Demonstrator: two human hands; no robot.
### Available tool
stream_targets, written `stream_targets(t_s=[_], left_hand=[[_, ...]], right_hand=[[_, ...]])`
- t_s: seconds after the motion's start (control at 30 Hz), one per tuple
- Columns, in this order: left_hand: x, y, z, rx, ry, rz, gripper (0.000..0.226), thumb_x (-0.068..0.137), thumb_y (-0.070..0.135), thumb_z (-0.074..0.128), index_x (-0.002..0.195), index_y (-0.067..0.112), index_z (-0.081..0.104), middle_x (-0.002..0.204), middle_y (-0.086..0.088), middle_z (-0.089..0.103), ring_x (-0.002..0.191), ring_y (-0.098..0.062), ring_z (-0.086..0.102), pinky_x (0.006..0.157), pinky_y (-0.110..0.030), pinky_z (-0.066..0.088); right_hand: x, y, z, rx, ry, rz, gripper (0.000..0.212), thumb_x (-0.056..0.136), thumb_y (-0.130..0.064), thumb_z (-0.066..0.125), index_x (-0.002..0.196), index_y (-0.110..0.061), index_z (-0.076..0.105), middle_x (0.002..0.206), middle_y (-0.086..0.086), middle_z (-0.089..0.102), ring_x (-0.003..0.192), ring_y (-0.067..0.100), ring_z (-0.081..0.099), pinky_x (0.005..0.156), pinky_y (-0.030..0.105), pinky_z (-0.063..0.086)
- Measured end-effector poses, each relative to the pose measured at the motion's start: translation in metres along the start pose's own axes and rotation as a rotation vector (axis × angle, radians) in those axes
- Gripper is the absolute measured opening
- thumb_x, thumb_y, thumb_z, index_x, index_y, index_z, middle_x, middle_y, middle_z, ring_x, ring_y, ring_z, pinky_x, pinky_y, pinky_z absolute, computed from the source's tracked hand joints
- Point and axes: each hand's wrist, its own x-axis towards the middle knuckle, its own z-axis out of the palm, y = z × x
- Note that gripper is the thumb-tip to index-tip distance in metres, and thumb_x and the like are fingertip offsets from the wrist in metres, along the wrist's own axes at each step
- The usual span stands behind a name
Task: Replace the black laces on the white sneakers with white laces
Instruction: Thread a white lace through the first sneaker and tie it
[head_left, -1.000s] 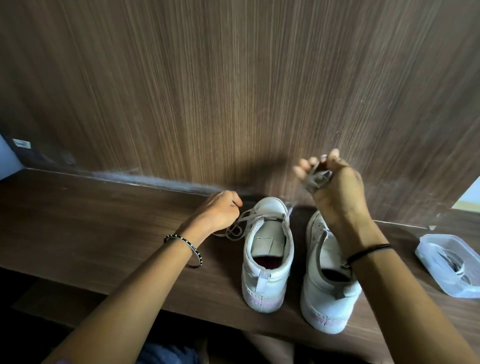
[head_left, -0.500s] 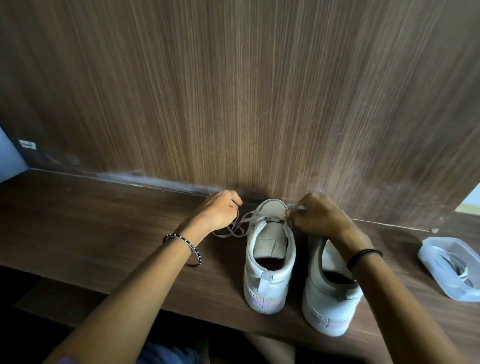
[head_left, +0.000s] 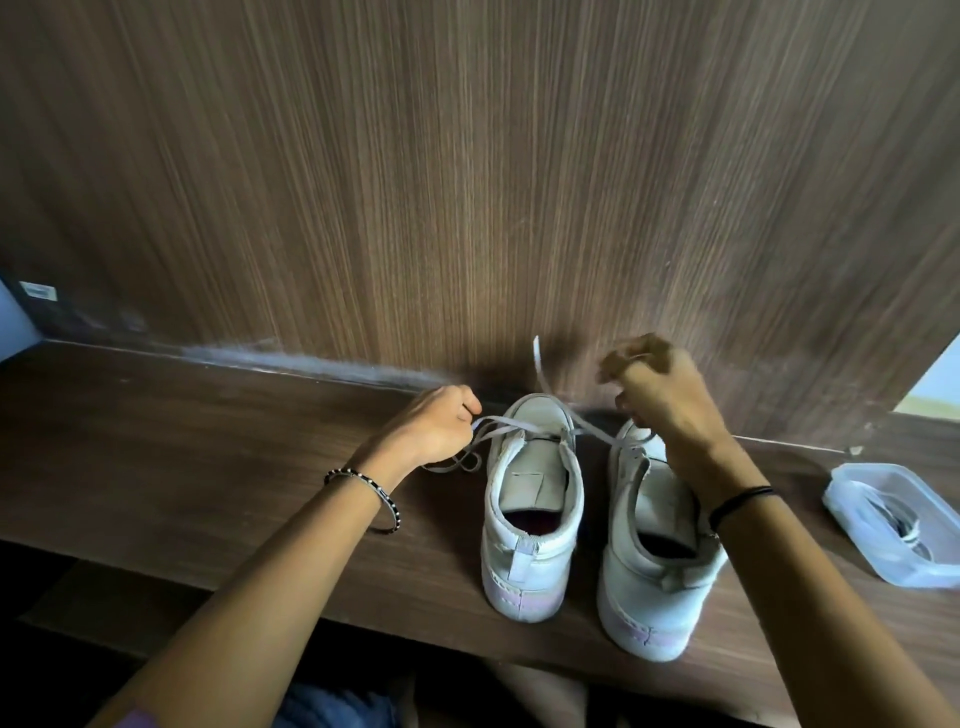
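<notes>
— Where do we have the white lace (head_left: 506, 427)?
— Threaded across the toe end of the left sneaker (head_left: 530, 499). Just left of that sneaker, our left hand (head_left: 441, 431) pinches one strand with curled fingers.
— And our right hand (head_left: 660, 395)?
— Raised just right of that toe and blurred. Its fingers are curled, seemingly round the other strand.
</notes>
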Motion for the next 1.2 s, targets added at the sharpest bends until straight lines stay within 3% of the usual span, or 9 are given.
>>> stream_targets(t_s=[0.13,0.23,0.33,0.53,0.67,0.83,0.97,1.1,1.2], left_hand=[[0.0,-0.001,0.002,0.011,-0.066,-0.052,0.051,0.091,-0.002,0.053,0.14,0.012,0.051,0.127,-0.005,0.064,0.12,-0.02,0.057,0.106,-0.04,0.047],[0.001,-0.003,0.007,-0.039,-0.107,-0.08,0.055,0.089,-0.004,0.054,0.142,0.011,0.048,0.126,-0.005,0.062,0.118,-0.02,0.057,0.102,-0.037,0.049],[-0.003,0.002,0.009,-0.169,-0.139,-0.092,0.052,0.094,-0.007,0.047,0.142,0.01,0.046,0.123,-0.004,0.06,0.109,-0.017,0.057,0.086,-0.028,0.049],[-0.004,0.004,0.008,-0.299,-0.131,-0.126,0.042,0.098,-0.001,0.054,0.138,0.007,0.047,0.114,-0.018,0.07,0.069,-0.013,0.064,0.047,-0.017,0.049],[-0.002,0.0,0.006,-0.203,-0.083,-0.083,0.021,0.098,0.003,0.055,0.108,-0.001,0.073,0.1,-0.021,0.074,0.078,-0.022,0.063,0.061,-0.026,0.051],[0.005,-0.003,0.003,-0.194,0.09,-0.131,0.021,0.093,0.021,0.063,0.085,0.005,0.074,0.074,-0.002,0.062,0.072,-0.018,0.056,0.069,-0.029,0.046],[0.011,0.01,-0.005,-0.584,0.334,-0.193,0.02,0.09,0.02,0.059,0.074,0.01,0.067,0.071,-0.002,0.07,0.066,-0.015,0.067,0.064,-0.021,0.054],[0.008,0.02,-0.015,-1.125,0.282,-0.266,0.018,0.087,0.007,0.05,0.073,0.002,0.059,0.066,-0.007,0.072,0.064,-0.019,0.073,0.08,-0.031,0.056],[0.001,0.021,-0.015,-1.398,0.192,-0.259,0.022,0.09,0.008,0.046,0.07,0.006,0.053,0.056,-0.008,0.065,0.056,-0.022,0.068,0.082,-0.037,0.059]], right_hand=[[-0.003,0.012,0.014,-0.641,-0.336,-0.157,0.012,0.094,-0.028,0.062,0.089,-0.02,0.069,0.096,0.001,0.074,0.094,0.018,0.068,0.086,0.031,0.053],[-0.002,0.015,0.018,-0.777,-0.407,-0.083,0.034,0.097,-0.037,0.058,0.083,-0.008,0.069,0.094,0.011,0.072,0.093,0.027,0.067,0.085,0.039,0.055],[0.0,0.015,0.016,-0.707,-0.29,-0.093,0.032,0.095,-0.031,0.062,0.072,-0.008,0.064,0.086,0.016,0.069,0.085,0.035,0.066,0.073,0.037,0.052],[-0.001,0.004,0.01,-0.405,0.244,-0.114,0.039,0.105,-0.035,0.045,0.092,-0.001,0.061,0.085,0.02,0.069,0.083,0.041,0.064,0.069,0.034,0.042],[-0.007,-0.01,0.009,0.035,0.52,-0.086,0.041,0.107,-0.039,0.043,0.092,-0.005,0.061,0.076,-0.007,0.066,0.071,0.013,0.061,0.075,0.033,0.046],[-0.007,-0.006,0.009,0.15,0.486,0.012,0.038,0.089,-0.035,0.051,0.075,0.0,0.058,0.064,0.005,0.062,0.063,0.025,0.059,0.073,0.044,0.055],[-0.007,0.002,0.004,-0.042,0.389,-0.043,0.041,0.089,-0.03,0.06,0.07,0.004,0.047,0.061,0.006,0.05,0.059,0.019,0.044,0.064,0.034,0.042],[-0.004,0.007,0.007,-0.594,0.212,-0.06,0.012,0.085,-0.023,0.066,0.09,-0.012,0.063,0.098,0.012,0.066,0.097,0.038,0.06,0.089,0.045,0.044],[-0.007,0.004,0.011,-0.702,0.06,-0.197,0.024,0.086,-0.017,0.067,0.11,-0.012,0.065,0.116,0.009,0.065,0.113,0.034,0.057,0.1,0.045,0.04]])
